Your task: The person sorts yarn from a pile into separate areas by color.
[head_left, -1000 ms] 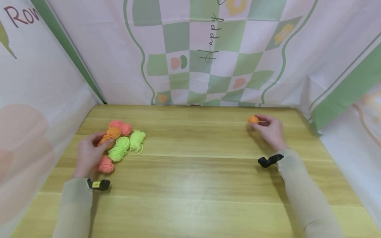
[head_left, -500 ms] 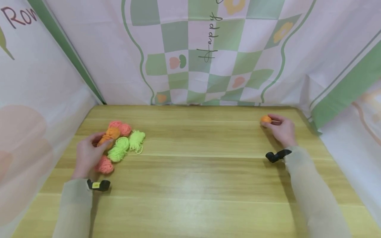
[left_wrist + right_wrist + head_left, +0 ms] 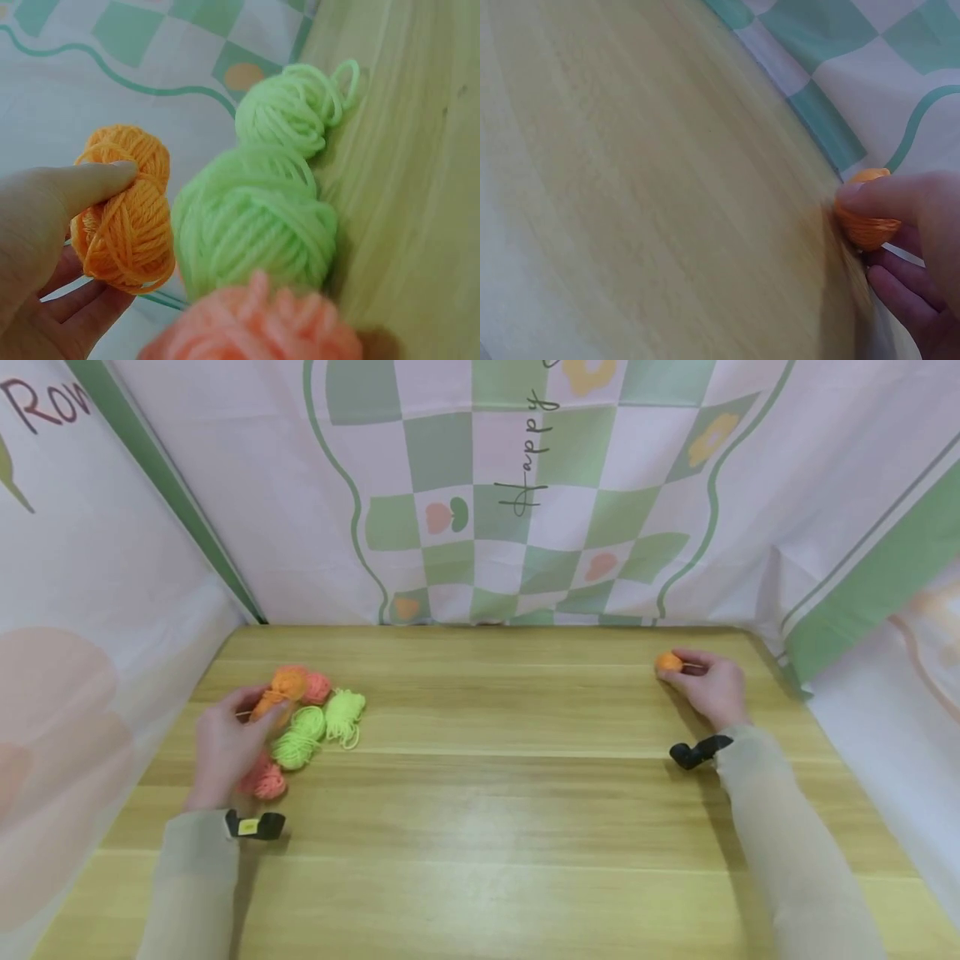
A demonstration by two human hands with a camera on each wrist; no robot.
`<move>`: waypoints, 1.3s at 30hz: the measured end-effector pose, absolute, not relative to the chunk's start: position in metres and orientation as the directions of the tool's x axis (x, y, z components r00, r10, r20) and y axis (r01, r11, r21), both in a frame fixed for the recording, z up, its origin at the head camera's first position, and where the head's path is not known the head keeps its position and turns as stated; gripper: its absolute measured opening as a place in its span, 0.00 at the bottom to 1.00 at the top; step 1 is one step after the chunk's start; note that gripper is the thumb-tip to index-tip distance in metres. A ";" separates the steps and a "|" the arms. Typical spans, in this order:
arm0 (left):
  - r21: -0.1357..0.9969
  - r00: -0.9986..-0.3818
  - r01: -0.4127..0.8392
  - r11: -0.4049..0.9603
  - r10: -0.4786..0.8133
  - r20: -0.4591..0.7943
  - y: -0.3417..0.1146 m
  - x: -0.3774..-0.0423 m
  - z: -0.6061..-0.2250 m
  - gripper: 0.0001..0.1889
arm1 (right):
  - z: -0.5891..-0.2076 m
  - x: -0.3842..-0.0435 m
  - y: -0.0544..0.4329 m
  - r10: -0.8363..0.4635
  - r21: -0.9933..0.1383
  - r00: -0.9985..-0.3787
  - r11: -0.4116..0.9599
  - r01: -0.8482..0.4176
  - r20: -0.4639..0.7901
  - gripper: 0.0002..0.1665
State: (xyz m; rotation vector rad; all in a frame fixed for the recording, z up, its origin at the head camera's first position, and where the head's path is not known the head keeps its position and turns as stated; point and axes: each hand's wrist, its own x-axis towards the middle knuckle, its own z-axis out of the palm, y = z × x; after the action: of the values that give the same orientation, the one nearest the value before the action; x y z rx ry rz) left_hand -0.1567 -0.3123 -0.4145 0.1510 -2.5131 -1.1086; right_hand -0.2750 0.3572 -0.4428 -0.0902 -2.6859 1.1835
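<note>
My left hand [image 3: 232, 739] pinches an orange yarn skein [image 3: 127, 214] between thumb and fingers, above the group of yarn at the table's left. Beside it lie two lime green yarn skeins [image 3: 300, 739], one with loose loops trailing. A coral yarn skein [image 3: 267, 779] sits at the near side of the group, partly behind my hand. Another coral skein [image 3: 318, 687] shows past the far end of the orange one. Over at the far right, my right hand [image 3: 712, 687] holds a second orange yarn skein [image 3: 870, 217] low by the table's back edge, its fingers covering part of it.
The wooden table [image 3: 480, 827] ends at a hanging cloth [image 3: 502, 552] with green checks at the back. More cloth hangs along the left and right sides. A black camera mount [image 3: 255, 825] is strapped to each wrist.
My right hand has moved right with its orange skein, then stayed almost still. My left hand has lifted its orange skein slightly, and it now overlaps the far coral yarn.
</note>
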 end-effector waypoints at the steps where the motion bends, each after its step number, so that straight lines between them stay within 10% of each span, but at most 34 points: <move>1: 0.734 -0.917 0.061 0.676 -0.252 0.309 -0.311 -0.156 -0.414 0.23 | -0.442 -0.275 0.357 0.133 -0.733 -0.978 0.679 -0.028 0.161 0.33; 39: 0.776 -0.925 0.320 0.543 0.005 0.379 -0.191 -0.187 -0.417 0.19 | -0.445 -0.275 0.361 0.116 -0.726 -0.980 0.686 -0.040 0.163 0.34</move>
State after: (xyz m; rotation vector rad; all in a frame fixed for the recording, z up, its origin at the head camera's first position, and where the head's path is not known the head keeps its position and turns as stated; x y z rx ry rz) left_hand -0.1875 -0.1907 -0.4165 -0.2682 -2.4518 -1.3320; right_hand -0.2749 0.3609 -0.4452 -0.0618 -2.7012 1.1700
